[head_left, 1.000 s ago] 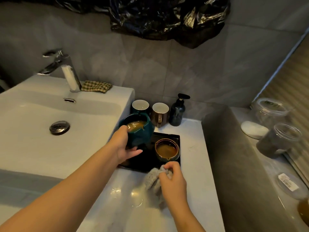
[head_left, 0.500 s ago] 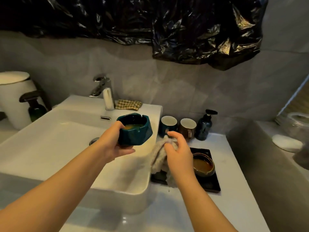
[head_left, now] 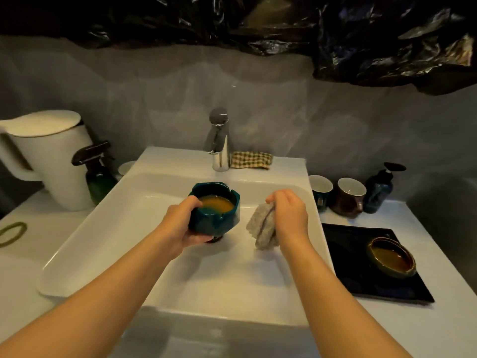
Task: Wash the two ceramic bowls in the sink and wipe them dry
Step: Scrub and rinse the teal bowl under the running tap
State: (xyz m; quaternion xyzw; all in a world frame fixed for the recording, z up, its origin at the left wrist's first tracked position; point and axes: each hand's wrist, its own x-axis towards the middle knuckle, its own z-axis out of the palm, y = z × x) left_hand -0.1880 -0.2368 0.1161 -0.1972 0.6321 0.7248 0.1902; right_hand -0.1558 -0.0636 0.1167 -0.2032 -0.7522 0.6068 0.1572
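Here, in the head view, the left hand (head_left: 180, 226) grips the teal bowl (head_left: 214, 213) from its near left side, with the thumb up by the rim and the fingers curled under the base. It holds the bowl upright above the basin of the sink (head_left: 103, 241), and brownish liquid sits inside the bowl. Just right of that grip, and clear of the bowl, the right hand (head_left: 289, 218) pinches a folded grey cloth (head_left: 262, 228) near its top, fingers bunched tight on it. The cloth hangs down over the basin. Beyond both hands the tap (head_left: 219, 143) stands at the sink's back edge, and a checked rag (head_left: 251, 160) lies just right of it. Well right of the right hand, off the sink, a black tray (head_left: 361, 282) lies on the counter. The brown bowl (head_left: 391, 257) rests on the tray's right part, also with brown liquid in it. Behind the tray a dark mug (head_left: 320, 189), a brown mug (head_left: 351, 197) and a pump bottle (head_left: 380, 189) stand in a row by the wall. Left of the left hand, past the sink's edge, a white jug (head_left: 49, 156) and a green spray bottle (head_left: 99, 174) stand side by side.
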